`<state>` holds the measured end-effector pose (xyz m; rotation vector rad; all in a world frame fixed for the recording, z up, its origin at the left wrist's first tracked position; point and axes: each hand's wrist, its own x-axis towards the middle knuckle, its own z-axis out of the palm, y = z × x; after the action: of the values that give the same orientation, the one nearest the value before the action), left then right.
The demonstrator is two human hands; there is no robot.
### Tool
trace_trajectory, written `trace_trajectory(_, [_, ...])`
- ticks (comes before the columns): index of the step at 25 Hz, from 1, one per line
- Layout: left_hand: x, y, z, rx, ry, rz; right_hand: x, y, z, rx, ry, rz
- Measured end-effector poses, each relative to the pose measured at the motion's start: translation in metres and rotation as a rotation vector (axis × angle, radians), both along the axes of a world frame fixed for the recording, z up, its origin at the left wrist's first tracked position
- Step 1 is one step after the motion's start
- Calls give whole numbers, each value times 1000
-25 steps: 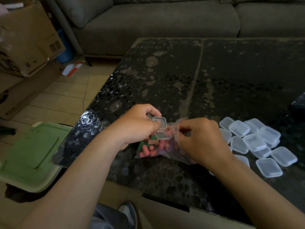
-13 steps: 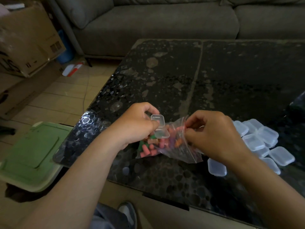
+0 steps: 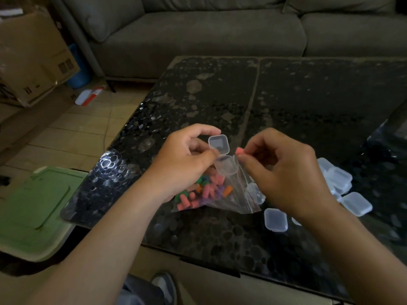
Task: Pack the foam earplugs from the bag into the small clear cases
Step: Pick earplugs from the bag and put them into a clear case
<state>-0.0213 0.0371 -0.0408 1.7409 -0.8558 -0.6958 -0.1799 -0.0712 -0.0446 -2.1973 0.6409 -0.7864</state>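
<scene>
Pinching a pink earplug [image 3: 239,151] pointing 9 o'clock, the right hand [image 3: 286,172] faces the open case [image 3: 222,158] the left hand [image 3: 182,166] grips; the bag [image 3: 239,200] at 6 o'clock holds earplugs [image 3: 206,190].

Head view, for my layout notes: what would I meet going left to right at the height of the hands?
Green lid → left hand → open clear case → pink earplug → right hand → pile of shut clear cases.

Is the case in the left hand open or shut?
Open. The clear case in the left hand has its lid standing up behind the base.
</scene>
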Motion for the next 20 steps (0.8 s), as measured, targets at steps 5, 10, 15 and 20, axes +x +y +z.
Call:
trace_trajectory(5, [-6,0,5,-41,165,-37,3,-3,-7,-135,15,99])
trace_trajectory(10, [-7,0,4,-60,187,-45,5,-4,-13,-104,-14,70])
trace_trajectory(15, [-7,1,2,-70,167,-39,8,-2,-16,-72,-38,70])
trace_trajectory(20, [-6,3,5,-57,230,-61,8,1,-13,-103,-42,76])
